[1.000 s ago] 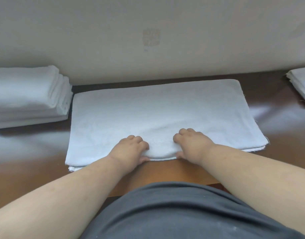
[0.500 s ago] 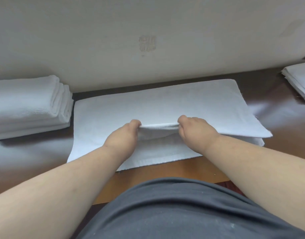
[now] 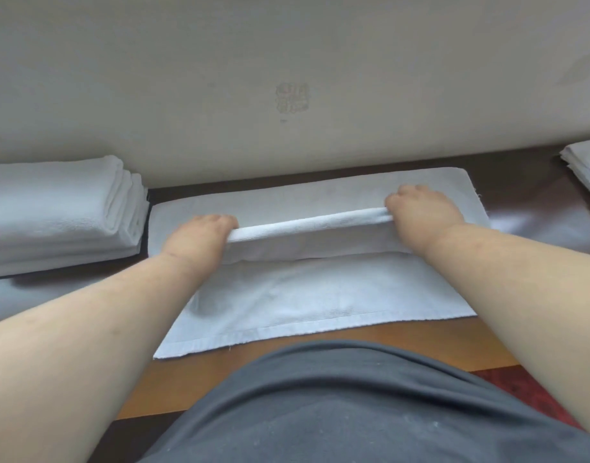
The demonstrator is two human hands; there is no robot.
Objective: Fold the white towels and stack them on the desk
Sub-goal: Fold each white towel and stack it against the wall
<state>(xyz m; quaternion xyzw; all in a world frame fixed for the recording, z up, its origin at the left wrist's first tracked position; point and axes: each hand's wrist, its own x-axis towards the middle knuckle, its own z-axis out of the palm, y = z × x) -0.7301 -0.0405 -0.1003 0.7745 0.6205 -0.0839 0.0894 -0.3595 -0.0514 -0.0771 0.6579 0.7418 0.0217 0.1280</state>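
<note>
A white towel (image 3: 313, 295) lies spread across the brown desk (image 3: 320, 349) in front of me. Its upper layer is lifted into a raised edge that runs between my hands. My left hand (image 3: 200, 238) grips that edge at its left end, and my right hand (image 3: 420, 212) grips it at its right end, fingers curled over the cloth. Below the lifted edge the lower layer lies flat toward me. A stack of folded white towels (image 3: 59, 212) sits at the far left of the desk.
More white towels (image 3: 587, 165) lie at the far right edge. A beige wall (image 3: 286, 78) rises directly behind the desk. The desk's front edge runs just above my grey shirt (image 3: 337, 412).
My hands have lifted the towel's near top layer, carried it toward the wall and spread apart along it. The lower layer is now uncovered.
</note>
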